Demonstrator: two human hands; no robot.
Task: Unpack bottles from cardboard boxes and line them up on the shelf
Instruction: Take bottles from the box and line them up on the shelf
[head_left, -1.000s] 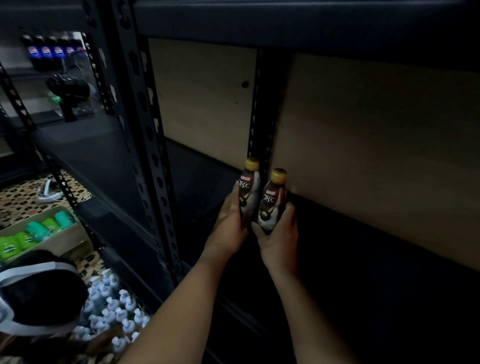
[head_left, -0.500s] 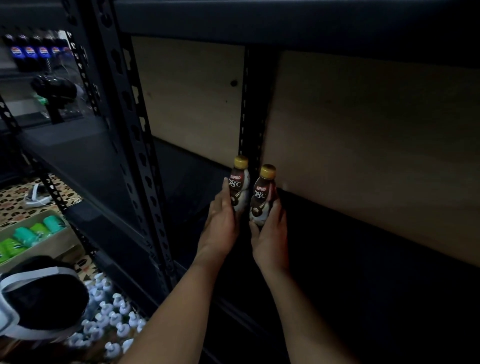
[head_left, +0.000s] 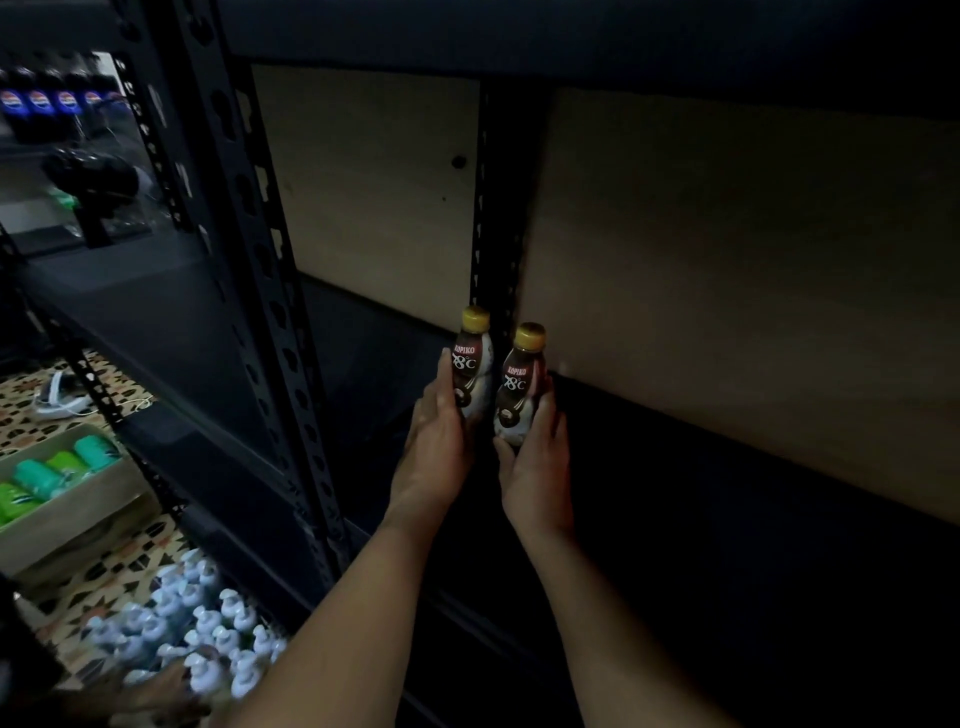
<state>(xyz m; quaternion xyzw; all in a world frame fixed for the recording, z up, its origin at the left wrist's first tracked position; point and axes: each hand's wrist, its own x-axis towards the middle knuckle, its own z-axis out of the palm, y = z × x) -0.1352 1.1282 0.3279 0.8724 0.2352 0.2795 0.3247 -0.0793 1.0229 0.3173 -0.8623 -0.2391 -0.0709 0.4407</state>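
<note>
Item: 2 Kopiko 78°C coffee bottles, yellow caps, upright, standing side by side at the back of the dark shelf (head_left: 727, 519), in front of the black upright post (head_left: 498, 208) and pale backboard (head_left: 727, 260).
Left bottle (head_left: 475, 371): left hand (head_left: 434, 452) is gripping its lower body, fingers curled around it.
Right bottle (head_left: 519, 389): right hand (head_left: 537, 467) is cupping its base and side, fingers wrapping loosely.
Also showing: white-capped bottles (head_left: 208, 639) on the patterned floor, green bottles (head_left: 47, 473) lying in a box, Pepsi bottles (head_left: 52, 104) far left.
</note>
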